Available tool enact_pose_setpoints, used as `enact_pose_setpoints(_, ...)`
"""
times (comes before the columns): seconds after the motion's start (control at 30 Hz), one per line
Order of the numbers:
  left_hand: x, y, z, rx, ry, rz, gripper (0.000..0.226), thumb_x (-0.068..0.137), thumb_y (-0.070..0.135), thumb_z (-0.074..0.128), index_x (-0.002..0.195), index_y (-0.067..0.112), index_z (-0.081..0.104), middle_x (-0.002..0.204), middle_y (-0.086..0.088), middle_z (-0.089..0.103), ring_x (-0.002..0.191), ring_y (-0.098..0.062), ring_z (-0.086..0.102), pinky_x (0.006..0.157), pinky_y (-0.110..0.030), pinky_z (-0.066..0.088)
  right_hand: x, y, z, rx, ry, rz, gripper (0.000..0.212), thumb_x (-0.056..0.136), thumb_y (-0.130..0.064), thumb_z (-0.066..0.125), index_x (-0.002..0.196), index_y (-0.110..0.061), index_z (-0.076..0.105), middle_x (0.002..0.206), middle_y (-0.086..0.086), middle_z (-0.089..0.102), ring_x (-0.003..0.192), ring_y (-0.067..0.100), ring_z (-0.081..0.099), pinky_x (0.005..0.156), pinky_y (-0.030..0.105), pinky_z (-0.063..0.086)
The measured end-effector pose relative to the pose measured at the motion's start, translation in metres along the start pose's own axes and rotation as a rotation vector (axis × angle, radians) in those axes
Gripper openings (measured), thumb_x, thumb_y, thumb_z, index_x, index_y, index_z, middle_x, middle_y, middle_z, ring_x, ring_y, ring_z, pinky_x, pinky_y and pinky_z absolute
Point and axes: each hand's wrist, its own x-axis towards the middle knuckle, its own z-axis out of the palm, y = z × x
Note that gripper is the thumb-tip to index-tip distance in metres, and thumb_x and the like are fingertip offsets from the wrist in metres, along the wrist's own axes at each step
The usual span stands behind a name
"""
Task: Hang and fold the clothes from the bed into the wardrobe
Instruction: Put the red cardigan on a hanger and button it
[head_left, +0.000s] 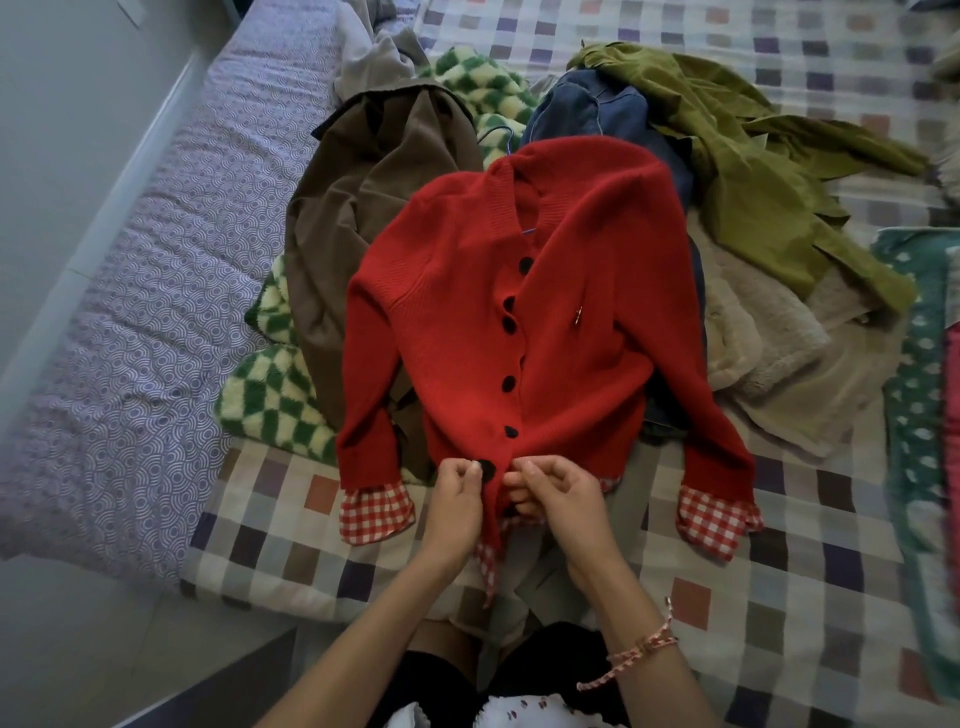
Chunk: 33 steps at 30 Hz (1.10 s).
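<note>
We see the left hand (456, 493) with fingers curled, pinching the hem edge of the red cardigan (519, 312) right beside the lowest button (488, 468). The right hand (558, 493), likewise curled, pinches the opposite front edge just across the opening. Neither hand is open, and both grip knit fabric only. We judge the step in hand to be fastening this last button. The five buttons above it appear closed, so the front is nearly done. To do it well, we hold the buttonhole edge taut with one hand and tip the button through edge-first with the other. We keep the two hems level so the front lies flat without a pucker. The cardigan lies face up on the heap of clothes near the foot of the bed, its red gingham cuffs (376, 512) spread to either side. A thin blue hanger hook (500, 136) seems to show above the collar, which suggests the garment is already on its hanger. Beneath and around it lie a brown garment (353, 208), a green checked fleece (270, 400), a denim piece (582, 104), an olive jacket (753, 176) and a cream fleece (763, 332). All rest on the checked bedspread (779, 571). The wardrobe is not in view.
</note>
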Motion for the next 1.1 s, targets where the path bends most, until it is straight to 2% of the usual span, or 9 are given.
enact_pose_setpoints(0.17,0.025,0.003,-0.004,-0.109,0.02,-0.104,0.035,0.101,0.026,0.032,0.068,0.018,0.038,0.065,-0.002,0.038,0.058,-0.014,0.038,0.057,-0.027,0.033,0.003,0.0,-0.01,-0.243,-0.077,-0.051,0.022,0.087,0.001,0.058,0.086,-0.02,0.065,0.085,-0.002,0.066,0.079,0.006,0.061,0.069,0.014,0.049)
enact_pose_setpoints(0.27,0.036,0.007,-0.009,-0.089,-0.009,-0.093,0.04,0.101,0.026,0.033,0.062,0.014,0.04,0.061,-0.008,0.04,0.058,-0.021,0.037,0.059,-0.033,0.033,-0.001,0.002,-0.007,-0.203,-0.152,-0.02,0.017,0.088,-0.007,0.061,0.096,-0.021,0.063,0.085,-0.002,0.062,0.08,0.009,0.059,0.072,0.016,0.05)
enact_pose_setpoints(0.47,0.029,0.016,-0.015,-0.154,-0.151,-0.222,0.042,0.096,0.042,0.041,0.109,0.006,0.059,0.104,-0.012,0.066,0.098,-0.024,0.063,0.092,-0.039,0.05,-0.001,0.0,0.006,-0.17,-0.115,-0.042,0.011,0.087,-0.014,0.064,0.093,-0.016,0.056,0.075,-0.001,0.055,0.065,0.008,0.053,0.058,0.013,0.045)
enact_pose_setpoints(0.53,0.015,0.016,-0.016,-0.192,-0.238,-0.18,0.04,0.089,0.042,0.054,0.116,0.012,0.054,0.109,-0.006,0.064,0.1,-0.017,0.063,0.083,-0.028,0.053,0.001,0.001,0.004,-0.16,-0.123,-0.021,0.012,0.086,-0.011,0.064,0.089,-0.014,0.053,0.072,-0.001,0.055,0.061,0.006,0.054,0.057,0.015,0.047)
enact_pose_setpoints(0.63,-0.001,0.009,-0.017,-0.269,-0.332,-0.158,0.042,0.084,0.013,0.066,0.12,0.019,0.048,0.11,-0.002,0.062,0.097,-0.011,0.063,0.069,-0.015,0.052,0.002,0.004,0.001,-0.078,-0.098,-0.006,0.006,0.087,-0.005,0.061,0.086,-0.008,0.056,0.07,0.004,0.059,0.055,0.005,0.056,0.054,0.018,0.048)
enact_pose_setpoints(0.73,-0.005,-0.007,-0.017,-0.034,-0.307,-0.09,0.03,0.085,-0.002,0.06,0.109,0.016,0.056,0.094,0.001,0.064,0.083,-0.005,0.061,0.062,-0.008,0.047,0.001,0.005,0.0,0.038,-0.012,0.009,0.005,0.089,-0.002,0.058,0.086,-0.004,0.062,0.063,0.005,0.061,0.052,0.007,0.058,0.051,0.017,0.049)
enact_pose_setpoints(0.83,-0.009,-0.027,-0.018,0.116,-0.179,-0.024,0.011,0.088,0.004,0.058,0.086,0.012,0.066,0.082,-0.003,0.067,0.074,-0.012,0.062,0.058,-0.011,0.048,0.001,0.002,-0.008,0.016,-0.002,-0.012,0.014,0.093,-0.001,0.049,0.093,-0.001,0.063,0.063,0.008,0.06,0.049,0.004,0.059,0.05,0.014,0.049)
enact_pose_setpoints(0.93,-0.012,-0.036,-0.022,0.048,-0.068,-0.062,0.013,0.09,0.014,0.059,0.082,0.011,0.068,0.078,-0.008,0.069,0.069,-0.015,0.064,0.056,-0.018,0.049,-0.002,0.0,-0.019,-0.138,-0.069,-0.015,0.022,0.094,0.002,0.045,0.094,-0.01,0.063,0.067,0.006,0.061,0.051,0.001,0.059,0.053,0.014,0.05)
enact_pose_setpoints(1.1,-0.012,-0.025,-0.022,-0.183,-0.201,-0.241,0.024,0.093,0.022,0.053,0.085,0.005,0.069,0.077,-0.007,0.07,0.072,-0.015,0.064,0.063,-0.022,0.052,-0.015,0.011,-0.025,-0.434,-0.129,-0.012,0.022,0.089,-0.001,0.056,0.082,-0.021,0.055,0.064,0.0,0.062,0.058,0.005,0.061,0.057,0.017,0.048)
